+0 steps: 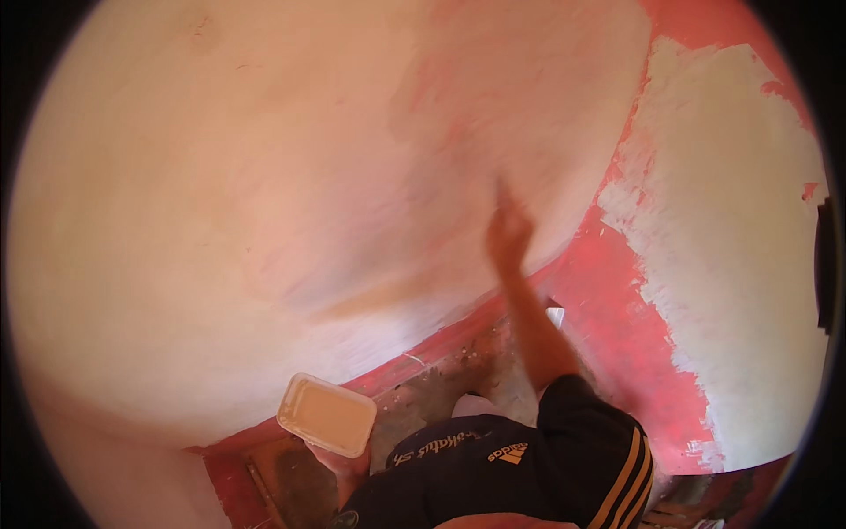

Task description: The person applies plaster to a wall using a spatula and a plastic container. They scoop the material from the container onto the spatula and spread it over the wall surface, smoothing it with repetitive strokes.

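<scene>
My left hand (339, 460) supports a rectangular, rounded-corner plastic tub (371, 414) from below, low and to the left. Smooth cream-coloured paint or filler (328, 414) shows inside it; the tub hides most of that hand's fingers. Stretched out in front, my right hand (509, 234) is closed at the pale wall (220, 194). A thin dark tip sticks up from its fingers, too blurred to name. Around this hand the wall's pale coat looks thin, with reddish and greyish patches showing through.
On the right, another wall has a ragged pale patch (731, 238) over red paint (608, 291). A red band (388, 375) runs along the main wall's foot. The floor (432, 383) is stained. A small white object (555, 316) lies near the corner. A dark object (825, 264) stands at the right edge.
</scene>
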Demonstrator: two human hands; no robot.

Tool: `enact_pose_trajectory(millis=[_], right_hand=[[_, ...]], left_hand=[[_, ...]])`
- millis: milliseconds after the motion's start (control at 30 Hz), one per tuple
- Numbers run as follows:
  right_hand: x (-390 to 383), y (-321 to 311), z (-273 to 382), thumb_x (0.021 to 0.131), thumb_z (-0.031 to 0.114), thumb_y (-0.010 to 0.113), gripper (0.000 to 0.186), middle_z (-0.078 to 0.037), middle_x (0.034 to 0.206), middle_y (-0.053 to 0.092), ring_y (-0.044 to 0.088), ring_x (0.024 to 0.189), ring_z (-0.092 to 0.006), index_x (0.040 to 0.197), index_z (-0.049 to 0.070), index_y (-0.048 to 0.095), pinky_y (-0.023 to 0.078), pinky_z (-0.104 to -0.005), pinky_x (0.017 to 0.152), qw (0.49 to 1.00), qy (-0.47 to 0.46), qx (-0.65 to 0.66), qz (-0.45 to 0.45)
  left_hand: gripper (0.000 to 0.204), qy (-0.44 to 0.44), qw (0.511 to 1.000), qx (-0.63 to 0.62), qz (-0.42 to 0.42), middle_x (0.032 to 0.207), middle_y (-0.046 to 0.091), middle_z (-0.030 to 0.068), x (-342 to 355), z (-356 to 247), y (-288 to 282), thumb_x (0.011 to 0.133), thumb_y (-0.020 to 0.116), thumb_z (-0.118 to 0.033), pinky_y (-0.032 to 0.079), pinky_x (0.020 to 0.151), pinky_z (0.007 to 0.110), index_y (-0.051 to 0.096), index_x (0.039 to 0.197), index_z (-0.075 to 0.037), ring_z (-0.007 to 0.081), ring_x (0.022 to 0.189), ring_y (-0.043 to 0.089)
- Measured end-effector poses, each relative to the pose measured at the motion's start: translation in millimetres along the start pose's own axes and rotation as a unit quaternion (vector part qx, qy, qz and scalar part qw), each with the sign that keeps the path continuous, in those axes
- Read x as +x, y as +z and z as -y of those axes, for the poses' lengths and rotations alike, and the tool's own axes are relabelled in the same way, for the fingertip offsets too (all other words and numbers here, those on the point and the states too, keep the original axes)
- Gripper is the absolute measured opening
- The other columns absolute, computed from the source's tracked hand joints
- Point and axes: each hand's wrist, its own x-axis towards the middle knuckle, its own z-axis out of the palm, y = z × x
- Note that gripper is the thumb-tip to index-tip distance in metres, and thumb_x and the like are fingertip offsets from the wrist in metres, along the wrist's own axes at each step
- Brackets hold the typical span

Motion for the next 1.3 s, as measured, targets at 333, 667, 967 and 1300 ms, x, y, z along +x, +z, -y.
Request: enact_pose_trajectory(millis=[333,667,967,1300], right_hand=[[30,18,4,0.094,-0.004,0.05,0.04,-0.021,0.119,0.067,0.07,0.091,-0.0305,0.133,-0.002,0.059,0.056,-0.0373,0.078,0.993,-0.117,0.024,0.01],[249,-136,-256,0.103,0.01,0.048,0.037,-0.018,0.117,0.072,0.073,0.088,-0.0222,0.137,0.001,0.06,0.056,-0.0295,0.07,0.979,0.075,-0.035,-0.185],[195,-160,-339,0.096,-0.005,0.056,0.035,-0.021,0.125,0.068,0.07,0.11,-0.0287,0.131,-0.006,0.06,0.055,-0.0319,0.093,0.968,0.017,0.241,0.068],[286,-296,-559,0.095,0.005,0.063,0.031,-0.001,0.106,0.065,0.065,0.096,-0.0168,0.125,0.011,0.056,0.056,-0.0316,0.075,0.657,0.49,0.568,0.073]], left_hand=[[0.045,0.006,0.999,-0.032,-0.005,0.116,0.061,0.0062,-5,83,81,0.104,0.046,-0.046,0.056,0.086,0.045,0.055,0.129,-0.011,0.025,0.103,0.063],[0.041,0.022,0.998,0.0,-0.059,0.117,0.061,0.0059,-48,264,244,0.103,0.049,-0.039,0.056,0.082,0.048,0.053,0.131,-0.011,0.0257,0.105,0.062],[0.058,-0.008,0.999,0.031,-0.025,0.118,0.062,0.0092,-58,509,344,0.098,0.046,-0.06,0.056,0.085,0.054,0.054,0.131,-0.013,0.0322,0.109,0.061],[0.061,-0.078,0.997,-0.019,0.009,0.136,0.057,0.0087,-23,690,404,0.102,0.04,-0.057,0.05,0.097,0.055,0.048,0.143,-0.013,0.0331,0.124,0.057]])
